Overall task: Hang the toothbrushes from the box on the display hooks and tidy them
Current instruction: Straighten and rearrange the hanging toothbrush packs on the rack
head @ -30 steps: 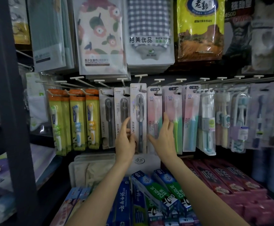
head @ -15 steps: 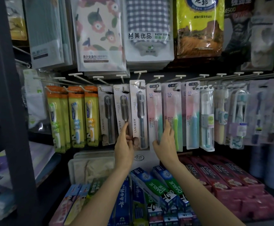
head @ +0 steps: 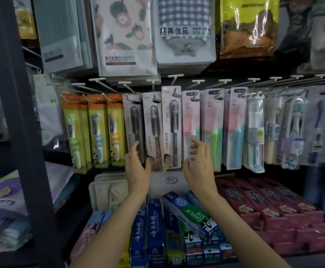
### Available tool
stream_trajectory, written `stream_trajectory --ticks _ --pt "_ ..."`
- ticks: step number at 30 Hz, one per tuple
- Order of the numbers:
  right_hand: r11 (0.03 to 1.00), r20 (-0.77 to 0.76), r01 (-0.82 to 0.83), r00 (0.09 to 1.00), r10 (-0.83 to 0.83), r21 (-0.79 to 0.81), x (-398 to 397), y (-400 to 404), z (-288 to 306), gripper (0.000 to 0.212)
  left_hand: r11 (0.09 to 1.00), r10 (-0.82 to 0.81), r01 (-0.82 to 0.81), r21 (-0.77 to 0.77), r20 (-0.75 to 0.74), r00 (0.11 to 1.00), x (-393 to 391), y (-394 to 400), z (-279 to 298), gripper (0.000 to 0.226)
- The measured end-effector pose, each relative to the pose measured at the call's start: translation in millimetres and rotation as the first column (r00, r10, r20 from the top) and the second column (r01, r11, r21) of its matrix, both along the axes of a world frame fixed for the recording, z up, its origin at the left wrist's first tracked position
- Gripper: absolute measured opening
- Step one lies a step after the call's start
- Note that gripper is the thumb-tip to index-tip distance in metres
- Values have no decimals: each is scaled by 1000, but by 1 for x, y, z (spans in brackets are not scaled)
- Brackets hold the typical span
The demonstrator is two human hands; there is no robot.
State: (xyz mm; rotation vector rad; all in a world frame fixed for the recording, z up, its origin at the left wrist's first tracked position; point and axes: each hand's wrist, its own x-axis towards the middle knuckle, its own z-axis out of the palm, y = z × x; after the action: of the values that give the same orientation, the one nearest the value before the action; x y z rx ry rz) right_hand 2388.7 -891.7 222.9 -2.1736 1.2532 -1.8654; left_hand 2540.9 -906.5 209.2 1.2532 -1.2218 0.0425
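Two hands are raised at the row of toothbrush packs hanging from the display hooks (head: 174, 78). The left hand (head: 137, 169) has relaxed fingers against the grey pack (head: 133, 126), thumb at the brown pack (head: 153, 130) beside it. The right hand (head: 200, 163) is spread loosely, holding nothing, just right of the blue-handled pack (head: 171, 128).
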Motion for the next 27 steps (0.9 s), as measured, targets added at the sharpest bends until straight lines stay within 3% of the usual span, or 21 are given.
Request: stream_trajectory --ticks 8,13,15,19,23,27 --pt "991 -22 -95 995 98 95 45 -2 10 43 981 -188 184 54 86 978 19 -4 19 61" --pt "983 -79 -60 994 74 173 59 -5 10 47 918 -350 372 140 -159 923 13 -12 31 64" --pt "977 -83 -44 995 62 209 60 -6 7 48 918 -332 362 160 -184 925 12 -13 34 56" --pt "968 -115 3 993 27 253 65 -13 0 50 949 -265 265 169 -25 964 22 -9 31 45" --pt "964 10 -7 1000 5 266 78 -22 7 51 911 -360 333 243 75 930 35 -13 25 57" --pt "937 106 -94 992 62 337 82 -28 15 37 840 -476 473 268 -59 878 38 -7 33 53"
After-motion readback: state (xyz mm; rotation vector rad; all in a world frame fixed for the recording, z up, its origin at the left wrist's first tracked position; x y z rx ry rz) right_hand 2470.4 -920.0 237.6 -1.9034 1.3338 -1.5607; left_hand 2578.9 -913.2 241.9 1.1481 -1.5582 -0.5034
